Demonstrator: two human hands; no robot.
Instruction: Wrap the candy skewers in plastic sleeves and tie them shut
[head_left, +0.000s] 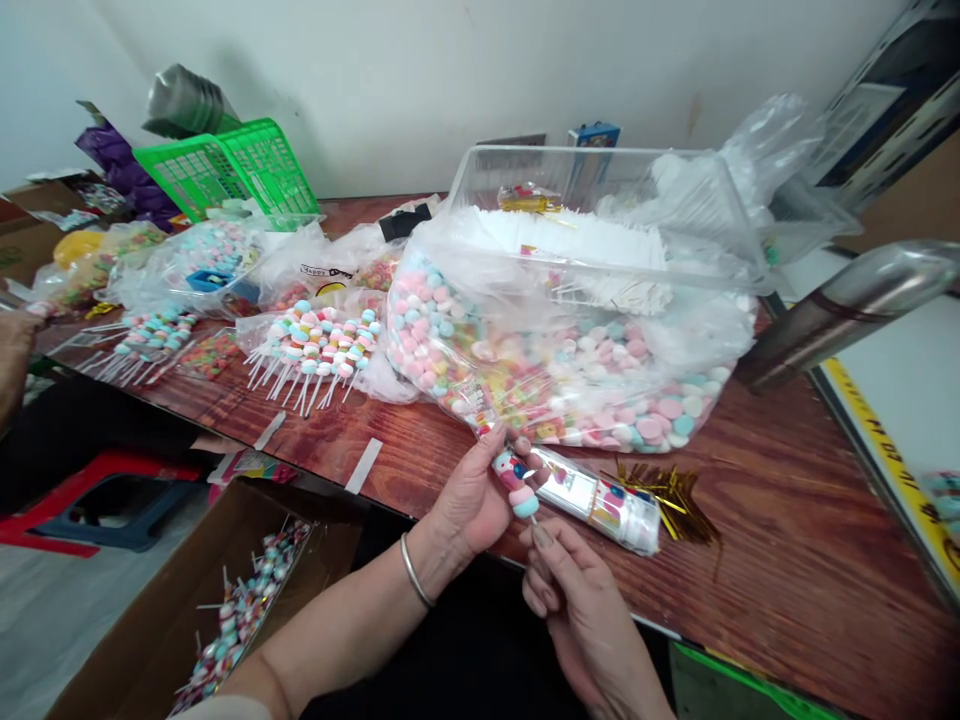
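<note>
My left hand [474,497], with a bracelet on its wrist, has its fingers closed around a printed clear plastic sleeve [512,466]. Inside the sleeve is part of a marshmallow candy skewer [524,503], its pink and blue pieces showing at the lower end. My right hand [576,592] pinches the white stick of that skewer just below the candy. Right beside my hands lies a stack of printed plastic sleeves [570,490], held by a band. Gold twist ties [679,500] stick out behind the stack.
A large clear bag of marshmallows and gummies [637,405] fills the table's middle, with a clear tub [705,215] of white sticks behind. Skewers [322,340] are piled left. A cardboard box [142,600] of wrapped skewers stands below. Another person's hand [15,350] shows left; a metal cylinder [840,310] right.
</note>
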